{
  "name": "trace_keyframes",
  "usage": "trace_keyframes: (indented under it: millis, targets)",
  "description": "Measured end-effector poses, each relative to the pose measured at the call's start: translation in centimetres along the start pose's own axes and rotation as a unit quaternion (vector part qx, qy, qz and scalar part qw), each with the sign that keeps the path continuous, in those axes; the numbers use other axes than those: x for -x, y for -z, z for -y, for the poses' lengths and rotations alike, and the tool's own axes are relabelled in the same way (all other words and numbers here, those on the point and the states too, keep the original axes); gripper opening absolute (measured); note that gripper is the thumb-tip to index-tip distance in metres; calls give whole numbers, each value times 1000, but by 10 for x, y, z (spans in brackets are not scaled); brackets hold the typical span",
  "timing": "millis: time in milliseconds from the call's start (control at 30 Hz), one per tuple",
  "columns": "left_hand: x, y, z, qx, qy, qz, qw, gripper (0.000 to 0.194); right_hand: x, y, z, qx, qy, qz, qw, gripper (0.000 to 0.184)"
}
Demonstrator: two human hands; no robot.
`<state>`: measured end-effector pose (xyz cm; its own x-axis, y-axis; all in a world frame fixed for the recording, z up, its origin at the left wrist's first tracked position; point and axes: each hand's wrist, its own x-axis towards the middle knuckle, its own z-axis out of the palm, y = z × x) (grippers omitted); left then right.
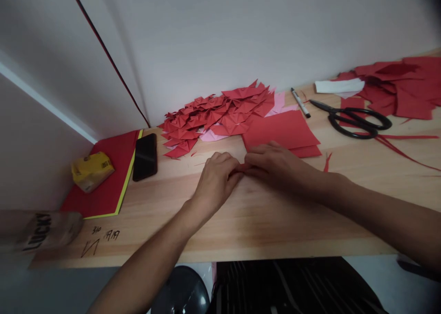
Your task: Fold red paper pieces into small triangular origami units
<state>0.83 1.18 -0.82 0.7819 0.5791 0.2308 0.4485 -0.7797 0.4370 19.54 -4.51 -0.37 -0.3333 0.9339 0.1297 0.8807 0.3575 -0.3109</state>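
Observation:
Both hands meet over the middle of the wooden table (220,231), pinching one small piece of red paper (243,167) between them. My left hand (220,176) has its thumb and fingers closed on the paper's left end. On the right end, my right hand (275,165) is closed too. Most of the piece is hidden by the fingers. Just beyond my right hand lie red paper sheets (280,129). Behind the hands, a heap of folded red paper pieces (217,112) rests against the wall, with some pink paper (276,103) beneath.
Black-handled scissors (354,119), a marker (300,103) and a white folded paper (339,85) lie at right, near a pile of red paper (403,86). At left are a phone (145,157), a yellow packet (92,171) on a red folder (117,153), and a bottle (44,230).

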Motion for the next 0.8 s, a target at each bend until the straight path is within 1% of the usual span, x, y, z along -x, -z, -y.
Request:
trace_keyframes:
  millis: [67, 233, 433, 567, 667, 800]
  targets:
    - [0, 1, -2, 17, 22, -6, 1000, 4, 0, 0, 0, -26, -25, 6, 999, 19]
    - [-1, 3, -5, 36, 77, -14, 996, 6, 0, 0, 1, -54, -50, 3, 997, 20]
    - [-6, 0, -6, 52, 118, -19, 991, 15, 0, 0, 8, -21, -81, 16, 996, 19]
    - [-9, -1, -8, 38, 144, -15, 989, 17, -2, -5, 13, 47, -87, 2, 995, 19]
    - [-10, -1, -7, 41, 147, -16, 988, 16, -3, -9, 15, 79, -81, -8, 994, 19]
    - [-12, -3, -4, 27, 148, -18, 989, 17, -5, -10, 14, 75, -81, -13, 994, 14]
